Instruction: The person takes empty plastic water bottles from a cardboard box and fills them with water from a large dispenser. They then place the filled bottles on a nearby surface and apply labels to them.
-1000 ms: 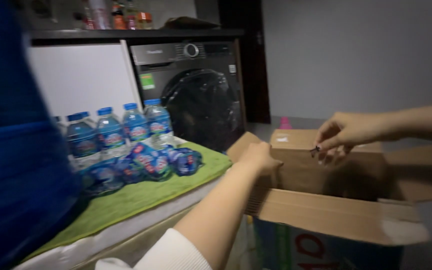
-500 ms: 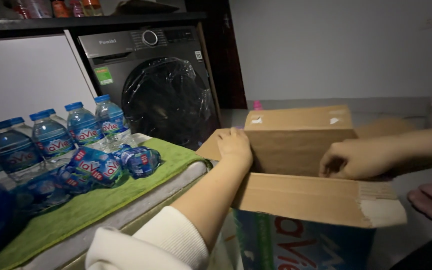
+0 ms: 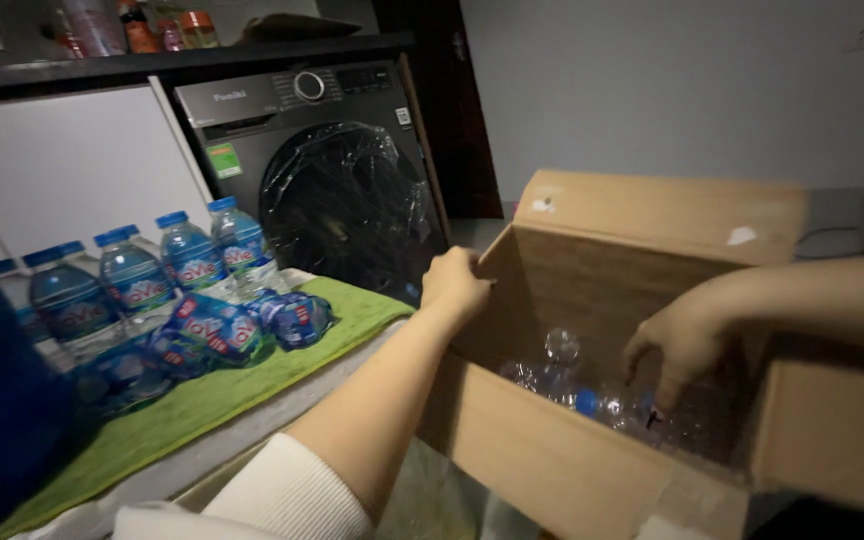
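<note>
Inside the cardboard box (image 3: 642, 235), at four o'clock, the right hand (image 3: 680, 350) reaches down with loose, empty fingers toward the clear bottles (image 3: 592, 395) (packed at the bottom), while the left hand (image 3: 455, 283) grips the box's wall to steady it.

Counts:
- Hands: 2, left hand (image 3: 455, 283) and right hand (image 3: 679, 350).
- Cardboard box (image 3: 652, 235): 1, right side.
- Upright water bottles (image 3: 188, 252) with blue caps, far left on the counter: 5 countable; more may be hidden at the left edge.
- Lying bottles (image 3: 214, 328) on the green cloth (image 3: 252, 385): at least 3, pile too dim for an exact count.
- Bottles in the box (image 3: 592, 395): several, number unclear.
- Washing machine (image 3: 332, 175): 1, far.
</note>
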